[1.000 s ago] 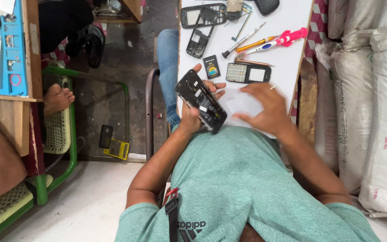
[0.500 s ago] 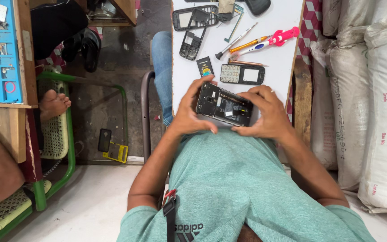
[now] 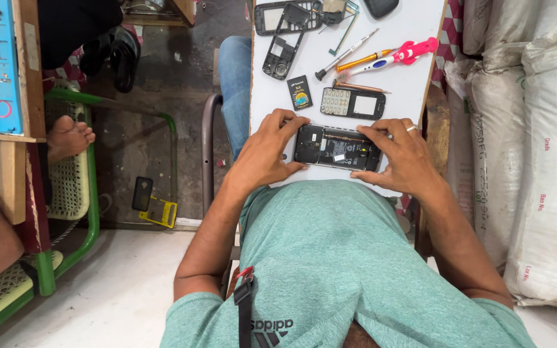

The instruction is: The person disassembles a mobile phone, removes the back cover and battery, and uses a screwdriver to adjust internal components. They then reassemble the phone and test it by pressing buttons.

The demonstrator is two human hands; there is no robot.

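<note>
Now both hands, left hand [image 3: 267, 153] and right hand [image 3: 402, 156], pinch the opened phone [image 3: 337, 147] by its ends; a slip risks knocking the keypad frame [image 3: 352, 103] and small battery [image 3: 300, 92] just beyond the fingertips.

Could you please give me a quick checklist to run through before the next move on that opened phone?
1. Both hands grip the phone: left hand at one end, right hand at the other. Ok.
2. Opened phone lies flat over the white table, inner side up. Ok.
3. Keypad frame lies apart from the phone, just beyond it. Ok.
4. Small battery lies apart on the table, not fitted. Ok.
5. Screwdrivers lie within reach beyond the keypad frame. Ok.
6. Screws all out of the phone: too small to see. Cannot tell.
</note>
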